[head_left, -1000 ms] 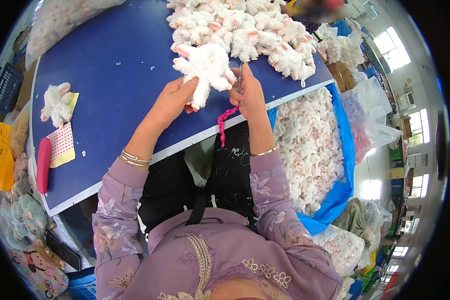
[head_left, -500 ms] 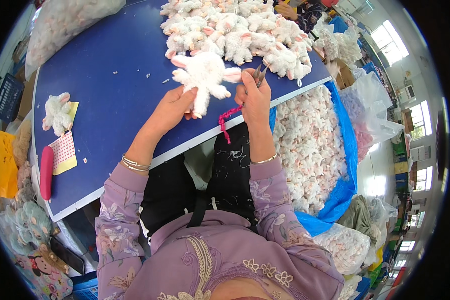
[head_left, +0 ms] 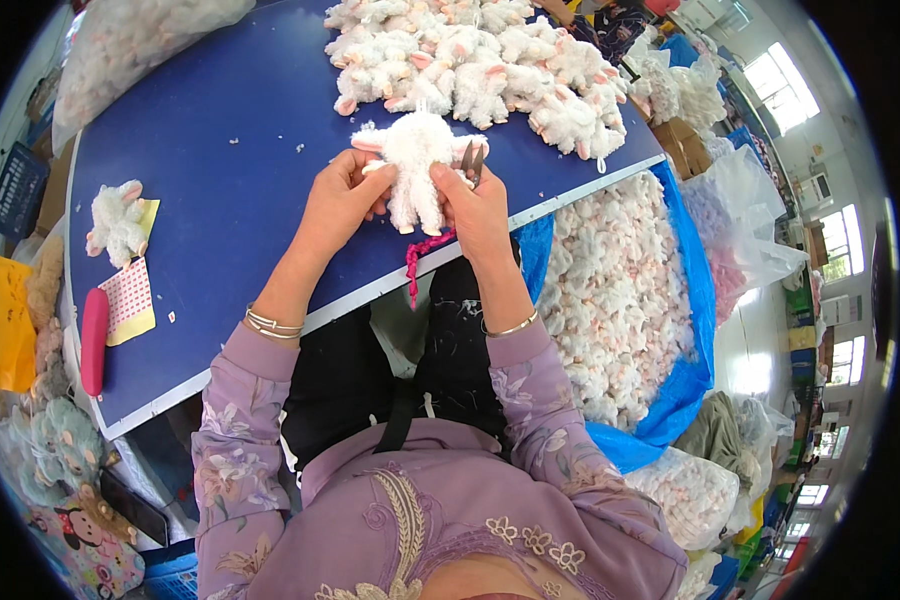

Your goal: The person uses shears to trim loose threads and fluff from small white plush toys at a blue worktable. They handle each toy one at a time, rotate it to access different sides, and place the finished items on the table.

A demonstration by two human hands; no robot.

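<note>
Between my two hands, over the near edge of the blue table [head_left: 240,210], I hold a white plush lamb [head_left: 416,165] upright, its pink-lined ears spread to both sides. My left hand [head_left: 342,197] pinches its left side below the ear. My right hand [head_left: 478,213] grips its other side, and small metal thread snips [head_left: 473,160] stick up from the same hand. A braided pink cord [head_left: 417,262] hangs below that hand. Past the lamb lies a heap of similar white plush toys [head_left: 480,65].
At the table's left lie another small plush toy [head_left: 117,222], a sticker sheet [head_left: 130,300] and a pink case [head_left: 93,342]. A blue-lined sack [head_left: 620,290] full of white plush stands at my right. A clear bag [head_left: 135,60] sits at the far left. Part of another person [head_left: 610,25] shows beyond the heap.
The lamb has turned upright and faces differently. My right hand has moved left and down from its ear to its side, with the snips and pink cord.
</note>
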